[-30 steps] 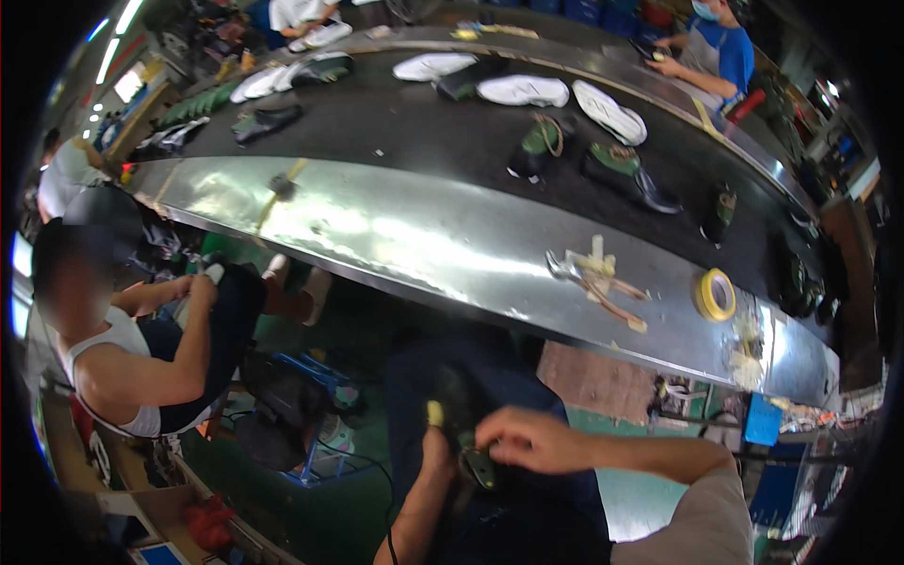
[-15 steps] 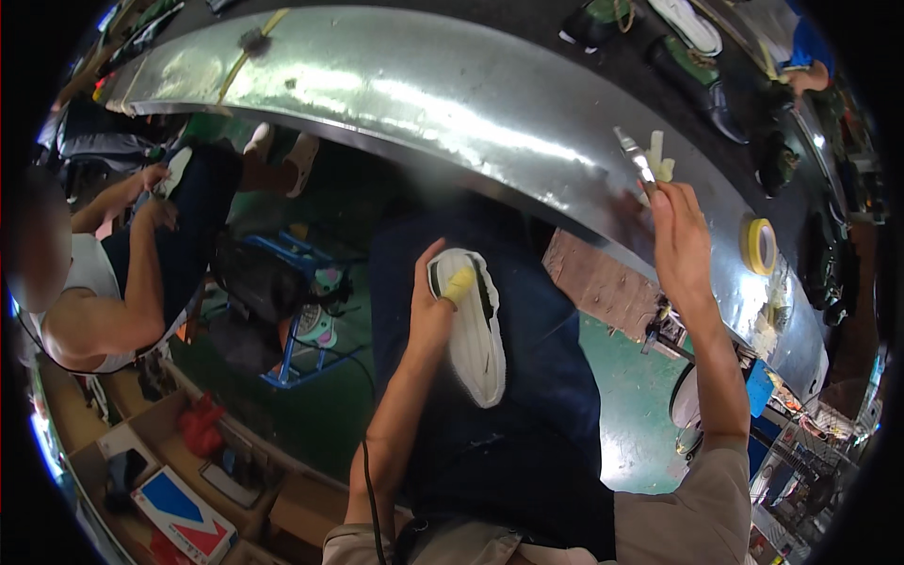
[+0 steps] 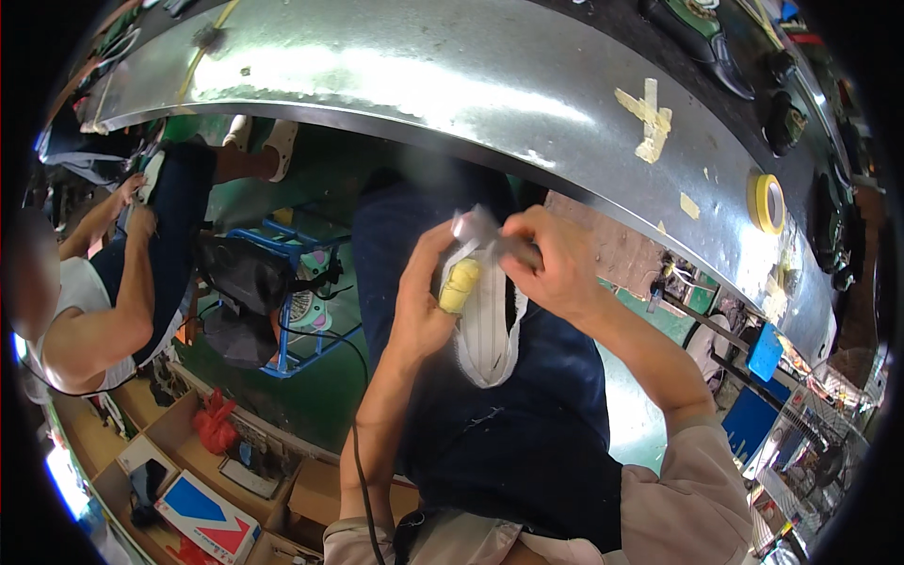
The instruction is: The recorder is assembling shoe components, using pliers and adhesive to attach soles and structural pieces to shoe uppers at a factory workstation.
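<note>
Over my lap, a white shoe sole (image 3: 487, 334) with a raised rim and a dark strip along one side points lengthwise towards me. My left hand (image 3: 426, 292) grips its far left end, the thumb wrapped in yellow tape and pressed on the inner face. In my right hand (image 3: 557, 259), fingers closed, is a short tool with a shiny metal end (image 3: 471, 226). That end is at the sole's far end, close to my left fingertips. Motion blurs the tool, so I cannot tell its exact kind or whether it touches the rim.
A metal bench (image 3: 377, 85) curves across in front, bearing a yellow tape roll (image 3: 767, 204) and stuck tape strips. Dark shoes (image 3: 702, 38) stand beyond. A co-worker (image 3: 108, 301) sits at left near a blue-framed stool (image 3: 292, 353). Boxes (image 3: 207, 518) lie lower left.
My right hand has come down from above the bench to the sole's far end, bringing the metal-ended tool. My left hand still holds the sole; the view has shifted slightly.
</note>
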{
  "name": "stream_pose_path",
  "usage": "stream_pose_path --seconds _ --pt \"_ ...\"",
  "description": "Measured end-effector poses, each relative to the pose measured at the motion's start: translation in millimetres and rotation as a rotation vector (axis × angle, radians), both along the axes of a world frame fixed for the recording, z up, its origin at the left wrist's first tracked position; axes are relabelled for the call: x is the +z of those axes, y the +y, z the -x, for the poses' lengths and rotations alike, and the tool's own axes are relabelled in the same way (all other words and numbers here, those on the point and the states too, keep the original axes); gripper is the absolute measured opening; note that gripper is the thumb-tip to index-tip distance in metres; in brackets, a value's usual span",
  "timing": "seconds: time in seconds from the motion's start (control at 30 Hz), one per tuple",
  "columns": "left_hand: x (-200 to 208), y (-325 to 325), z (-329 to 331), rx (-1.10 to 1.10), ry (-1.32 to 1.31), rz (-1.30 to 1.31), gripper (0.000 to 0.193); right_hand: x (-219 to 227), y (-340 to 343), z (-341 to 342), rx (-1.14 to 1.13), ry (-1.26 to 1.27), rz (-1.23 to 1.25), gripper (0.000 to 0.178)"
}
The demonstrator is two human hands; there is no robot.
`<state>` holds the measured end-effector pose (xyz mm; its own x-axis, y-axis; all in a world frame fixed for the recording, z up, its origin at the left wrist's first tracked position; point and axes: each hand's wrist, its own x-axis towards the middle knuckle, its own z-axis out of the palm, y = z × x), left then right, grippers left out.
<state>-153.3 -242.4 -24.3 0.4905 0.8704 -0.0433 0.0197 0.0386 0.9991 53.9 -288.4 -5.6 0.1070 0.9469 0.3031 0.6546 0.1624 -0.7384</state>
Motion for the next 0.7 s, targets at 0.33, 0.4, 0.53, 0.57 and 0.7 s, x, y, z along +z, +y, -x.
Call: stream_pose_path --seconds 0.33,0.4,0.53,0.57,0.7 --pt "-12 -7 -6 0.156 0.090 -0.079 0.045 53 -54 -12 0.228 0.911 0.982 0.044" --pt "-7 -7 -6 0.149 0.065 -0.084 0.046 48 -52 -9 0.229 0.998 1.002 0.045" --pt "-11 -7 -10 0.120 0.065 -0.146 0.050 48 -53 -7 0.206 0.289 0.911 0.033" --pt "-14 -7 -9 0.115 0.060 -0.177 0.050 37 -59 -1 0.204 0.295 0.906 0.033" --pt "-13 -7 -8 0.108 0.064 -0.177 0.048 0 -76 12 0.096 0.160 0.504 0.028"
